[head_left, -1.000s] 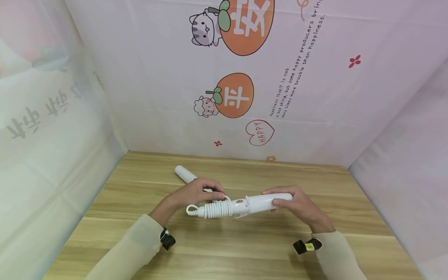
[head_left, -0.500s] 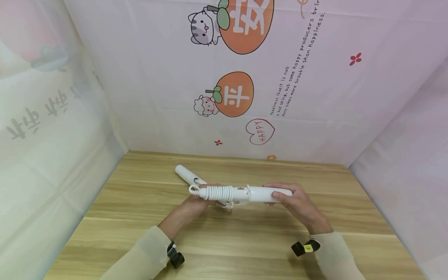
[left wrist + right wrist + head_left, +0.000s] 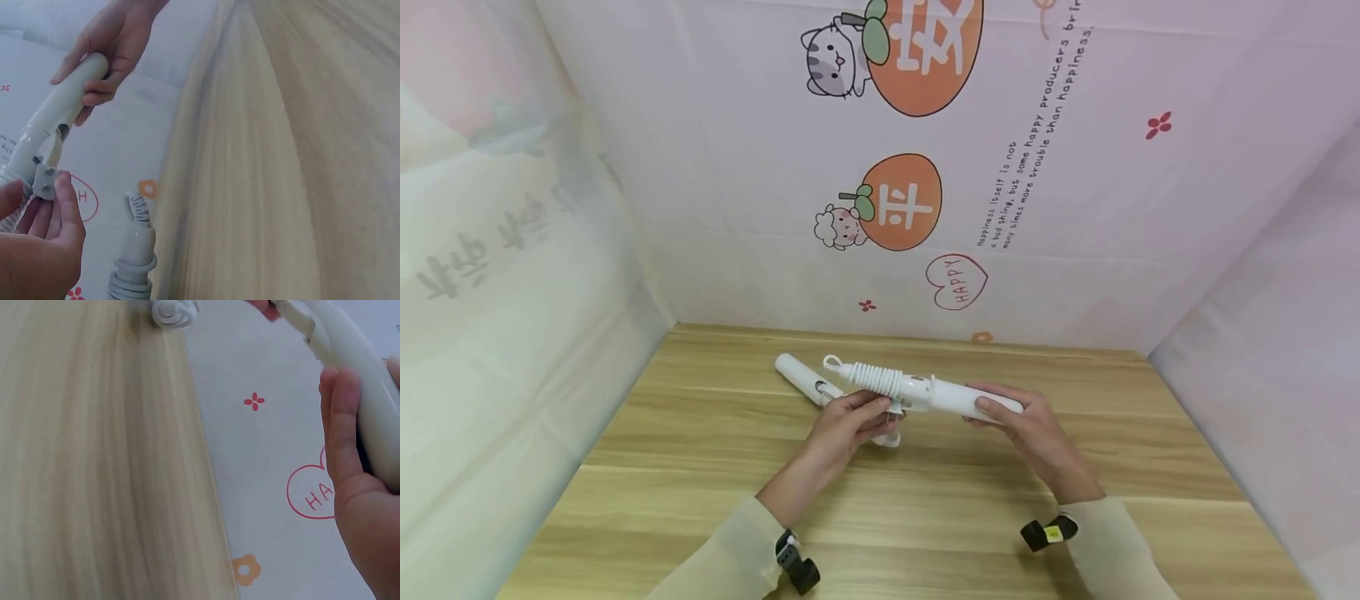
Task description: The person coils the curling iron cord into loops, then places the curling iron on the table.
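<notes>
A white wand-shaped device, with a white cord wound round its left part, is held above the table. My right hand grips its smooth right end, fingers and thumb curled round it, as the right wrist view also shows. Under the wound cord, my left hand pinches a small white plug-like piece with two round marks. A second white wand with its own wound cord lies slantwise on the table, partly hidden behind my left hand.
The wood-grain table meets a printed cloth wall at the back. Pale cloth walls also stand on the left and right.
My left hand has gone from above the wound cord to below it and now pinches the plug-like piece. The wand's corded end has risen away from me; my right hand keeps its grip.
</notes>
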`<action>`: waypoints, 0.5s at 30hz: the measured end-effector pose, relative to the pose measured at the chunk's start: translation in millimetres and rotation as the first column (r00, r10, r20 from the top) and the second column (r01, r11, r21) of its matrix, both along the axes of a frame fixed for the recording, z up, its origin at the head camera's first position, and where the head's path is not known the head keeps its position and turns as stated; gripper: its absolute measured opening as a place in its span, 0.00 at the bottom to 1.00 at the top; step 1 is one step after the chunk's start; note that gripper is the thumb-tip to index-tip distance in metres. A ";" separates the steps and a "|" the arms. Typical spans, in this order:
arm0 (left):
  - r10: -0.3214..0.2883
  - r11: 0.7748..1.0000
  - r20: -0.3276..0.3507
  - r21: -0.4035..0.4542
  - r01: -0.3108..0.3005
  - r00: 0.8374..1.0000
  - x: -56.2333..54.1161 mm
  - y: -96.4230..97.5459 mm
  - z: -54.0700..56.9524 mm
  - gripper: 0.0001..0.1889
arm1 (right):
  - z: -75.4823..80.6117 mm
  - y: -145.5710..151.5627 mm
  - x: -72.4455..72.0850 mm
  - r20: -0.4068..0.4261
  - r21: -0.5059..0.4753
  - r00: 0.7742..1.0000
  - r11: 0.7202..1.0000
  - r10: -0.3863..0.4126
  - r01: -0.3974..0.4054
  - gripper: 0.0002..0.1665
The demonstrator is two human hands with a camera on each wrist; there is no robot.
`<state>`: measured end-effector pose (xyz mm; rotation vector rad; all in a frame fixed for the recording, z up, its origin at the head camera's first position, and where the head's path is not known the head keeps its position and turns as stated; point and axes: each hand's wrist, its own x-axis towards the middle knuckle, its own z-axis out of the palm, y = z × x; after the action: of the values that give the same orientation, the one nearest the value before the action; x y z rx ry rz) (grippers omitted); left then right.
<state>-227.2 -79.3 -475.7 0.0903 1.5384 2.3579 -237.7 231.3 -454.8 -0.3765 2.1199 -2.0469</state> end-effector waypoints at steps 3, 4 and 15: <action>0.043 0.999 0.018 -0.003 -0.043 0.999 -3.2 3.3 2.2 0.22 | -1.7 -5.8 0.4 0.035 -0.003 0.998 0.998 -0.058 0.058 0.23; 0.059 0.998 0.024 -0.008 -0.059 0.998 -5.1 4.9 3.1 0.22 | -2.2 -7.6 0.5 0.047 -0.007 0.996 0.997 -0.074 0.075 0.24; 0.119 0.986 0.165 0.093 -0.135 0.979 -26.5 38.4 12.7 0.23 | -14.0 -13.5 -15.8 0.067 0.031 0.971 0.973 -0.231 0.229 0.35</action>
<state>-253.6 -40.9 -463.1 -0.1734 1.3842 2.4766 -253.4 217.8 -468.8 -0.0546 2.2337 -2.1175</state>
